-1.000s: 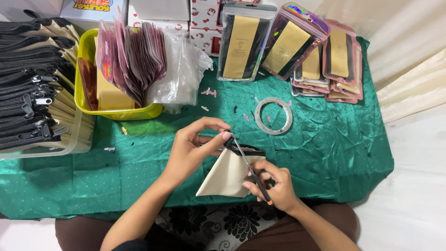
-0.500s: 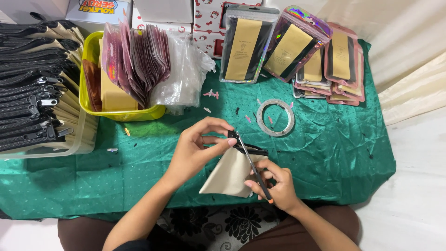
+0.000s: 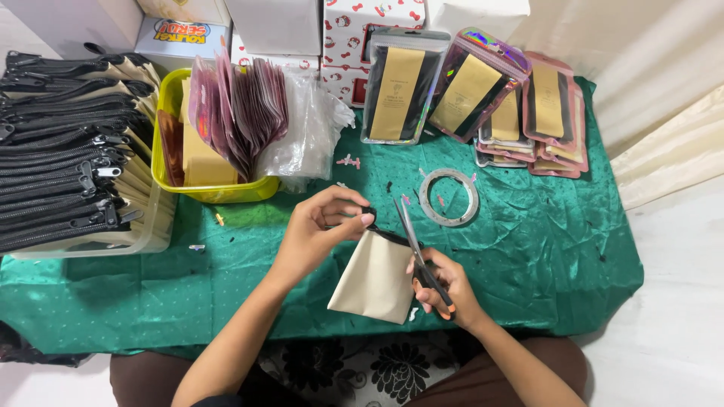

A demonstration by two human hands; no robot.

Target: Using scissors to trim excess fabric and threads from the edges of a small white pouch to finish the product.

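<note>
Presently, from left to right. Far left: clear tray [image 3: 154, 240] stacked with black-zippered beige pouches [image 3: 68, 188]. Beside it: yellow tub [image 3: 170, 177] holding pink sleeves and tan cards, with crumpled clear bags [image 3: 305, 139] against its right side. Centre, on the green cloth [image 3: 528, 249]: left hand [image 3: 320, 226], fingers closed in a pinch on the dark zip corner of a beige pouch [image 3: 373, 279], which hangs tilted off the near edge of the table. Just right of it: right hand [image 3: 445, 290], closed through the orange handles of scissors [image 3: 415, 241], blades pointing far, slightly parted, their tips just beside the pinching fingertips. Further right: a ring of clear tape [image 3: 449, 197] lying flat; far right, packaged pouches in glossy sleeves [image 3: 528, 113], leaning and stacked.

Risk noted: blades stand very near the left fingertips and the zip end; a slip of the pinch or a tilt of the pouch could nick a finger or cut fabric rather than a stray thread. Small trimmings litter the cloth.
</note>
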